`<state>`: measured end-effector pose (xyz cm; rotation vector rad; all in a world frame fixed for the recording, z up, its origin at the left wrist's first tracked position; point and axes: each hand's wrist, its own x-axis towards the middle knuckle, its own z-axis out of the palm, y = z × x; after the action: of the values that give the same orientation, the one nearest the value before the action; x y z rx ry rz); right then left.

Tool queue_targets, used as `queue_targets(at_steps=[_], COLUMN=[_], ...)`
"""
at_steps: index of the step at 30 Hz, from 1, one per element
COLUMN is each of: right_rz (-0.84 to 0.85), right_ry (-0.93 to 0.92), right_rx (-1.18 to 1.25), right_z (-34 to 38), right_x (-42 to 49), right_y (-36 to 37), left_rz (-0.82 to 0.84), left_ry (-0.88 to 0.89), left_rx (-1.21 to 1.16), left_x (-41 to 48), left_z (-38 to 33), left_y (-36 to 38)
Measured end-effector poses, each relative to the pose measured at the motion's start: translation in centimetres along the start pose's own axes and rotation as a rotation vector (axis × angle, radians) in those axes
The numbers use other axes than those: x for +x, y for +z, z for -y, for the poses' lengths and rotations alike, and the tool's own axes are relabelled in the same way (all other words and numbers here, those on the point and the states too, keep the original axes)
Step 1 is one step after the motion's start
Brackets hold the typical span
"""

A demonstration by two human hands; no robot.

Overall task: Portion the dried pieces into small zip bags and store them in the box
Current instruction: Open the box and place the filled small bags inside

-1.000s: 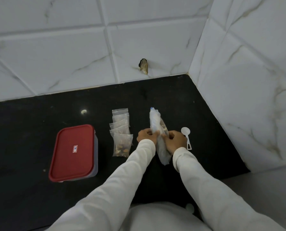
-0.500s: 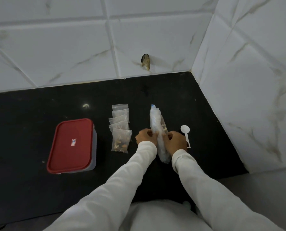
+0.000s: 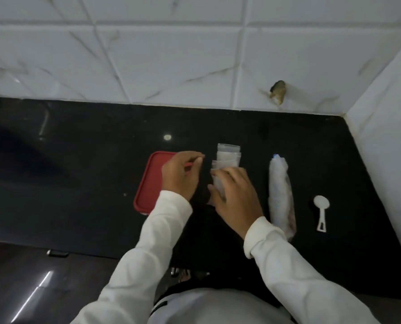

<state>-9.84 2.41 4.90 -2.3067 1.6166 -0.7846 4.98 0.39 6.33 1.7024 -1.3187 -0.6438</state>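
a dark surface (image 3: 89, 160) meets a white tiled wall (image 3: 171, 66). a box with a red lid (image 3: 151, 183) sits closed on the surface. just right of the box lies a row of small zip bags (image 3: 228, 155), overlapping one another. the right hand (image 3: 235, 195) rests on the near end of that row, fingers spread flat over a bag; whether its grip has closed on a bag cannot be told. the left hand (image 3: 182, 175) hovers over the right edge of the box lid, fingers loosely curled, grip narrow and holding nothing visible. further right of the box, past the small bags, lies a long rolled plastic bag (image 3: 280, 195) of dried pieces, and beyond it a white scoop (image 3: 321, 206). both arms wear white sleeves (image 3: 288, 265).
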Motion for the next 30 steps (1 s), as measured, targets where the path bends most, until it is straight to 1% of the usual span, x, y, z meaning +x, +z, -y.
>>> queue_targets(at_steps=[2, 5, 7, 10, 12, 14, 17, 19, 24, 30], right_rz=[0.076, 0.163, 0.165, 0.185, 0.201, 0.196, 0.161, 0.126, 0.077, 0.021], right_ry=[-0.094, -0.199, -0.234, -0.27, -0.28, -0.269, -0.246, -0.242, -0.34, -0.517], right_rx=[0.063, 0.027, -0.022, -0.097, -0.126, -0.153, -0.218, -0.247, -0.321, -0.402], right_z=[1.7, 4.1, 5.8, 8.5, 9.8, 10.7, 11.3, 11.4, 10.7, 10.0], right_x=[0.4, 0.5, 0.5, 0.5, 0.4, 0.3, 0.1, 0.1, 0.2, 0.7], right_y=[2.0, 4.4, 5.7, 7.8, 9.1, 10.1, 11.4, 11.9, 12.8, 13.3], left_rz=[-0.092, -0.205, -0.228, -0.203, -0.168, -0.149, -0.128, -0.112, -0.108, -0.055], left_ry=[-0.011, 0.053, 0.048, 0.054, -0.013, -0.119, -0.233, -0.302, -0.393, -0.445], left_rx=[0.032, 0.114, 0.111, 0.088, -0.016, -0.189, -0.46, -0.579, -0.773, -0.865], left_x=[0.0, -0.6, -1.5, -3.1, -3.8, -4.3, -4.5, -4.4, -4.3, -4.1], left_z=[3.1, 8.1, 10.8, 13.9, 14.9, 15.3, 15.6, 15.8, 16.3, 16.9], left_y=[-2.8, -6.1, -7.6, -8.5, -8.4, -8.4, -8.6, -8.7, -8.4, -8.3])
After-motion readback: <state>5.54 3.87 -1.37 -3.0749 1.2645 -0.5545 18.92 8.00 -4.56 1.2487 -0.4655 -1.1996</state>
